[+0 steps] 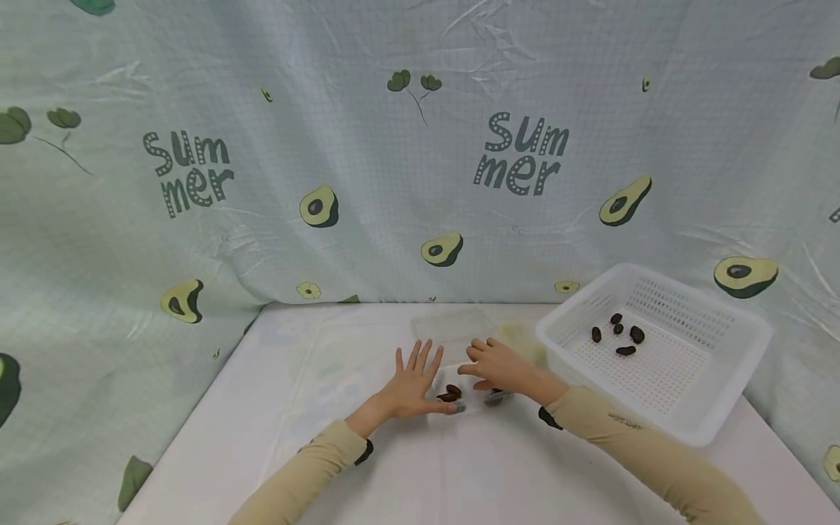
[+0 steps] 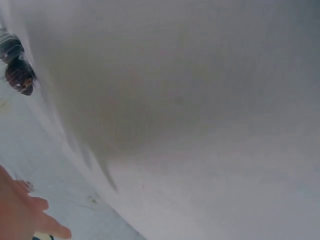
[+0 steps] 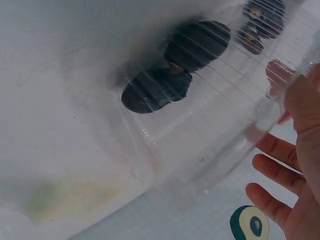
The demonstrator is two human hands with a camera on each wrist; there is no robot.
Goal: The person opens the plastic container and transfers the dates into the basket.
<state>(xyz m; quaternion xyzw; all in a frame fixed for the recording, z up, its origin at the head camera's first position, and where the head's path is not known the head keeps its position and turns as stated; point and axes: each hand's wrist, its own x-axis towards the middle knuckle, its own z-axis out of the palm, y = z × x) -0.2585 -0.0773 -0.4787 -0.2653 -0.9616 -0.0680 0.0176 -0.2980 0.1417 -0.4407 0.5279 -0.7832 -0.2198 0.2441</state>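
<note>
A clear plastic box (image 1: 474,402) stands on the table between my hands. Several dark brown, wrinkled oval dried fruits (image 1: 450,394), like dates, lie inside, seen close through the ribbed plastic in the right wrist view. My left hand (image 1: 403,386) is at the box's left side, fingers straight and spread, thumb along the near corner. With bent fingers, my right hand (image 1: 504,367) holds the box's far right edge. In the right wrist view its thumb (image 3: 300,97) overlaps the rim and its forefinger meets the outer wall; the other fingers stand apart from the plastic.
A white perforated basket (image 1: 741,357) stands at the right with several dark dried fruits (image 1: 626,350) on its floor. Behind the hands lies a flat clear plastic piece (image 1: 453,326). An avocado-print curtain (image 1: 367,146) hangs along the table's back edge.
</note>
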